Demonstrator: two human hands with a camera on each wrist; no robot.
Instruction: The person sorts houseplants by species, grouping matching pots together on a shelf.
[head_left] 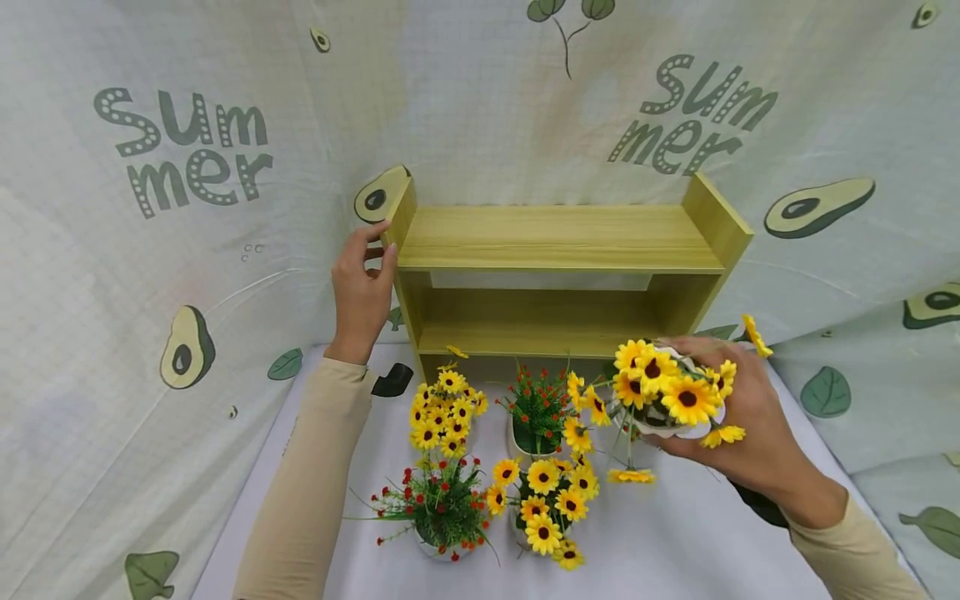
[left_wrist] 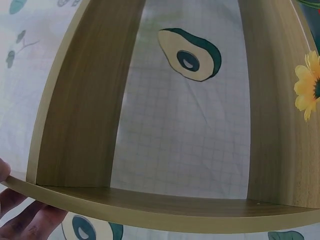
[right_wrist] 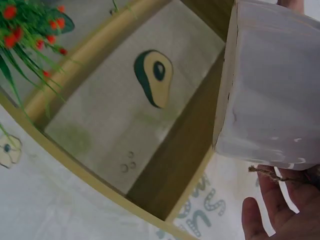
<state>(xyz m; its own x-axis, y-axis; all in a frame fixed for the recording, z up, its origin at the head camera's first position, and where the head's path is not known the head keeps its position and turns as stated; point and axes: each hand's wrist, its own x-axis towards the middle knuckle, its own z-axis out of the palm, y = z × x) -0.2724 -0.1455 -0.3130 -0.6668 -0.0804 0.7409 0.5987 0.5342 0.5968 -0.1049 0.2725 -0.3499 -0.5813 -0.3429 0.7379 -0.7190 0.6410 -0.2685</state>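
My left hand [head_left: 363,287] pinches the left side panel of a wooden shelf [head_left: 555,237] with two tiers. In the left wrist view, the thumb and fingers [left_wrist: 35,220] lie on either side of the panel's edge. On the right, my right hand [head_left: 757,425] grips a pot of yellow artificial sunflowers [head_left: 688,400], lifted in front of the shelf's right end. The right wrist view shows its white pot [right_wrist: 275,90], tilted, with twine [right_wrist: 267,172] by the fingers. Both shelf boards show bare wood in the head view.
On the white table stand two pots of yellow flowers [head_left: 448,412] [head_left: 547,504] and two pots of red-flowered greenery [head_left: 536,404] [head_left: 442,508], in front of the shelf. Behind and beside hangs printed cloth [head_left: 480,100].
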